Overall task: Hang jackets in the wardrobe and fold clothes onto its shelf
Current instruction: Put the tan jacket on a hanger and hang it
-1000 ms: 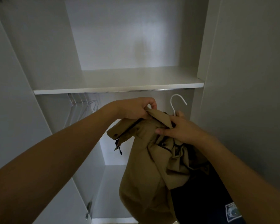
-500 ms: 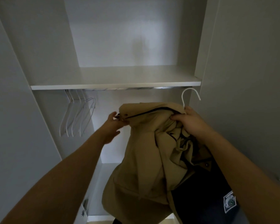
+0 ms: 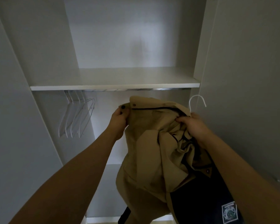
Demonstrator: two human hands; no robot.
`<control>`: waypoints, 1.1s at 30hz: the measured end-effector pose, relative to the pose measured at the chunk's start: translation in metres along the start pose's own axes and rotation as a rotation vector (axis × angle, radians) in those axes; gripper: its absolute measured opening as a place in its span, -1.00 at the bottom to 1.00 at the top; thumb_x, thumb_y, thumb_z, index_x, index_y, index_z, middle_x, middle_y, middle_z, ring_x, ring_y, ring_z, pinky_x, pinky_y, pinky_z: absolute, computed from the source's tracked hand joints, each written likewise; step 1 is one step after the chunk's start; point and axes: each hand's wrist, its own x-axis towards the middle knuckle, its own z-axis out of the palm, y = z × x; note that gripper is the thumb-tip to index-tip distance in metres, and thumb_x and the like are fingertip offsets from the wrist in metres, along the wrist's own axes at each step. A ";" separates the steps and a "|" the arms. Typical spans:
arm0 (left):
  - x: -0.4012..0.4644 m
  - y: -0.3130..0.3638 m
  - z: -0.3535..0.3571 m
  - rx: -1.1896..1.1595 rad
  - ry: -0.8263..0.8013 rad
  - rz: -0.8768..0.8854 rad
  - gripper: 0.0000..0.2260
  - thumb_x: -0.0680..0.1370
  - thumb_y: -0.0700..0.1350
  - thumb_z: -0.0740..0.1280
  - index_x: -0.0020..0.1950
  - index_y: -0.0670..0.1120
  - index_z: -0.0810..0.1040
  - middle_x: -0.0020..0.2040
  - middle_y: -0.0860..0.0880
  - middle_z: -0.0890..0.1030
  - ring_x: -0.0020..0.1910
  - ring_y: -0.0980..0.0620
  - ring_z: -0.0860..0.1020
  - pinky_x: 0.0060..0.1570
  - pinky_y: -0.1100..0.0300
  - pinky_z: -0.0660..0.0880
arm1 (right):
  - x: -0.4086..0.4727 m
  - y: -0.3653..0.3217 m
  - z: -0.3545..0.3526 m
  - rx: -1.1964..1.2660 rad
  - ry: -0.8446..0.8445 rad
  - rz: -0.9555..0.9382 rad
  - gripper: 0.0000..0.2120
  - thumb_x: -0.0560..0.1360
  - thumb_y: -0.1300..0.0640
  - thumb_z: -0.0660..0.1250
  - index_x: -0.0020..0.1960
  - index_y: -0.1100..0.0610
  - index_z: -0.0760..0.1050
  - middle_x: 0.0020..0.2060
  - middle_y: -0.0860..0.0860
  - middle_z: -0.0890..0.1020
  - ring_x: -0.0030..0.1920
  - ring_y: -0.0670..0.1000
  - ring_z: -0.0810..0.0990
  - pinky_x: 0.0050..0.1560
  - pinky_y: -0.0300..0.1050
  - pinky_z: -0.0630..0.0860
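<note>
You have a tan jacket (image 3: 145, 151) held up in front of the open white wardrobe (image 3: 52, 46), its collar edge stretched level just below the shelf (image 3: 115, 86). It hangs crumpled, with dark snaps and a dark zipper line along the top. A white hanger hook (image 3: 196, 101) rises from its right end, not yet on the rail (image 3: 160, 89). Empty white hangers (image 3: 76, 117) hang together at the rail's left end. A dark garment (image 3: 205, 201) with a patch lies draped low on the right.
</note>
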 end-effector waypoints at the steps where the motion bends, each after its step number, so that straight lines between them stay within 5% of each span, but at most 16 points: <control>1: 0.001 0.004 0.001 0.009 0.024 -0.006 -0.79 0.67 -0.12 0.16 0.24 -0.01 0.53 0.15 -0.08 0.62 0.11 -0.04 0.60 0.03 0.09 0.58 | 0.001 0.003 0.001 -0.002 0.002 0.011 -0.97 0.43 0.20 0.37 -0.14 0.14 0.58 -0.18 0.16 0.68 -0.12 0.18 0.65 0.02 0.12 0.55; 4: 0.003 0.013 0.003 -0.069 0.078 -0.077 -0.77 0.60 -0.19 0.17 0.01 -0.04 0.63 -0.13 -0.06 0.69 -0.13 -0.04 0.64 -0.25 0.14 0.61 | 0.003 0.011 0.004 -0.019 0.012 0.053 -0.86 0.43 0.17 0.36 -0.08 0.22 0.59 -0.13 0.22 0.67 -0.11 0.21 0.64 0.02 0.14 0.56; 6: 0.003 0.020 0.005 -0.181 0.084 -0.160 -0.71 0.58 0.00 0.19 -0.19 -0.05 0.64 -0.29 -0.05 0.66 -0.24 -0.06 0.62 -0.38 0.17 0.58 | 0.003 0.014 0.007 -0.015 0.001 0.070 -0.82 0.43 0.15 0.36 -0.05 0.25 0.60 -0.13 0.23 0.67 -0.11 0.22 0.64 0.02 0.14 0.56; 9: 0.006 0.027 0.006 -0.144 0.068 -0.264 -0.53 0.58 0.30 0.10 -0.06 -0.02 0.63 -0.17 -0.07 0.70 -0.16 -0.07 0.66 -0.33 0.13 0.58 | 0.002 0.017 0.010 0.007 -0.031 0.082 -0.81 0.46 0.15 0.34 -0.03 0.25 0.60 -0.14 0.21 0.68 -0.14 0.17 0.66 -0.09 0.02 0.58; 13: 0.005 0.025 0.004 0.085 0.126 -0.285 -0.83 0.53 -0.11 0.20 -0.27 -0.08 0.41 -0.36 -0.04 0.48 -0.33 0.01 0.46 -0.33 0.16 0.43 | 0.003 0.017 0.011 0.064 -0.037 0.113 -0.81 0.47 0.14 0.34 -0.01 0.25 0.60 -0.14 0.19 0.69 -0.15 0.16 0.66 -0.15 -0.05 0.56; 15: 0.005 0.023 0.002 0.064 0.118 -0.290 -0.82 0.51 -0.15 0.20 -0.30 -0.08 0.38 -0.40 -0.04 0.45 -0.36 0.02 0.43 -0.35 0.16 0.42 | 0.003 0.017 0.010 0.093 -0.036 0.137 -0.82 0.47 0.14 0.33 -0.03 0.24 0.61 -0.16 0.17 0.70 -0.17 0.14 0.67 -0.18 -0.07 0.56; 19: 0.005 0.027 0.000 0.019 0.042 -0.299 -0.75 0.62 0.04 0.18 -0.02 -0.09 0.56 -0.16 -0.10 0.64 -0.15 -0.04 0.59 -0.19 0.09 0.55 | 0.003 0.020 0.009 0.136 -0.055 0.186 -0.81 0.48 0.09 0.32 -0.01 0.17 0.60 -0.20 0.11 0.71 -0.20 0.11 0.68 -0.27 -0.13 0.57; 22: 0.006 0.028 -0.003 0.228 -0.037 -0.275 -0.88 0.60 -0.19 0.20 0.04 -0.13 0.52 -0.09 -0.13 0.56 -0.17 -0.04 0.52 -0.22 0.11 0.49 | 0.003 0.021 0.010 0.190 -0.032 0.234 -0.75 0.49 -0.07 0.25 -0.01 0.07 0.58 -0.16 0.09 0.69 -0.13 0.11 0.65 -0.20 -0.07 0.56; 27: 0.001 0.037 -0.019 0.634 -0.237 -0.173 -0.65 0.52 -0.42 0.16 0.17 -0.03 0.39 -0.03 -0.08 0.45 -0.22 -0.01 0.43 -0.40 0.26 0.40 | 0.003 0.023 0.014 0.269 0.030 0.287 -0.66 0.54 -0.25 0.14 -0.07 -0.02 0.52 -0.15 -0.04 0.63 -0.09 0.04 0.60 -0.16 -0.09 0.52; 33: -0.008 0.047 -0.028 0.651 -0.377 -0.071 -0.59 0.48 -0.49 0.09 -0.01 -0.04 0.54 -0.24 -0.05 0.46 -0.33 0.06 0.42 -0.39 0.26 0.40 | -0.001 0.025 0.024 0.244 0.078 0.297 -0.60 0.59 -0.21 0.04 -0.02 0.04 0.51 -0.15 0.01 0.61 -0.12 0.03 0.57 -0.24 -0.14 0.45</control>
